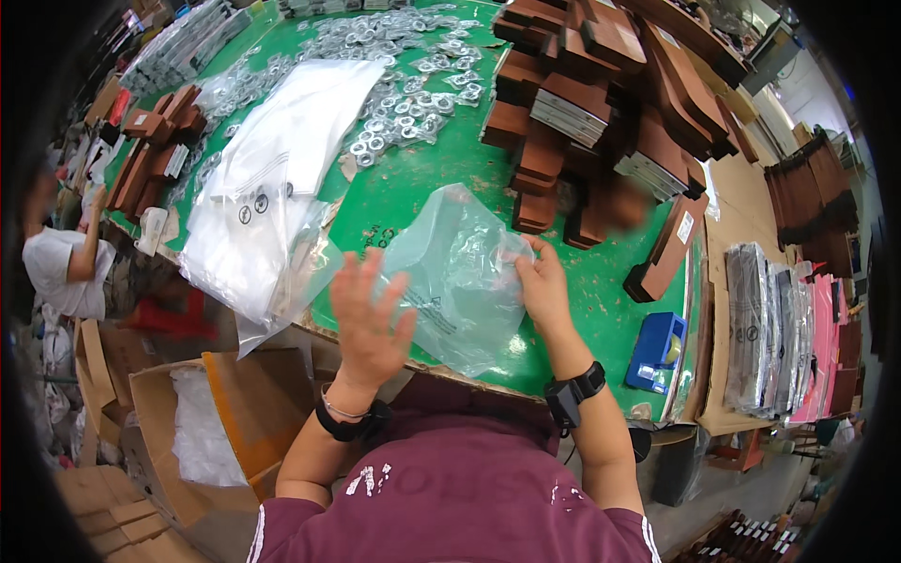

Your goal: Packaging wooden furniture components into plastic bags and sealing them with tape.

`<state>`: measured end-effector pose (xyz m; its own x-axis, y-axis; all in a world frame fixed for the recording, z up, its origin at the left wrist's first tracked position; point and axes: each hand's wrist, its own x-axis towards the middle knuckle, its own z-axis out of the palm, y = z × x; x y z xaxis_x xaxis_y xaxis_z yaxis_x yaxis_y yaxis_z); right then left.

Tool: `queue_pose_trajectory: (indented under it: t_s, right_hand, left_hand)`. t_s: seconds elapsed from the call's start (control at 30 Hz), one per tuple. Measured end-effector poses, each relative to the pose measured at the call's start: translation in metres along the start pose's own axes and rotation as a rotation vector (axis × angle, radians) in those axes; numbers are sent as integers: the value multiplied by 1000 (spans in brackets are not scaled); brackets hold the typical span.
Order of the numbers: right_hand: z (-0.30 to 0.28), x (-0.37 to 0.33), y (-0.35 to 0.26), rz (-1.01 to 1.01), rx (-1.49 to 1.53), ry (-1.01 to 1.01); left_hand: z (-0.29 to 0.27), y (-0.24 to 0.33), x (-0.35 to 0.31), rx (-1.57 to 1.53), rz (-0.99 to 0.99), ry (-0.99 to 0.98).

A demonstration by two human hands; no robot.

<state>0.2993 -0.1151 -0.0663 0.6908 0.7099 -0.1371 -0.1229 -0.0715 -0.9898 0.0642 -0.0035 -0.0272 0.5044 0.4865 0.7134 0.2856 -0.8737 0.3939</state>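
Note:
A clear plastic bag (460, 281) with dark print is spread above the green table (394, 202) in front of me. My right hand (542, 286) pinches its right edge between thumb and fingers. At the bag's left side, my left hand (369, 324) is raised with its fingers spread, slightly smeared by motion and holding nothing I can see. To the left of that hand lies a stack of clear plastic bags (253, 216), some hanging over the table's front edge.
Brown boxes (568, 103) are piled at the back right, with one brown box (668, 246) nearer me. A blue tape dispenser (657, 352) stands at the right edge. Small bagged ring-shaped parts (404, 117) cover the far table. An open carton (202, 432) sits lower left; a person (70, 263) is beyond.

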Motion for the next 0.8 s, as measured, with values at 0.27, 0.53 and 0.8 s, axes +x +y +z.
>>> queue_pose_trajectory:
  t_s: [0.27, 0.53, 0.8]
  right_hand:
    - [-62, -21, -29, -52, -448, 78]
    - [-178, -12, -134, -318, -1040, 509]
    - [-233, 52, -115, 419, -1012, 370]
  left_hand:
    - [25, 23, -8, 153, -113, -829]
    - [24, 35, 2, -37, 3, -681]
    - [39, 42, -6, -12, 88, -912]
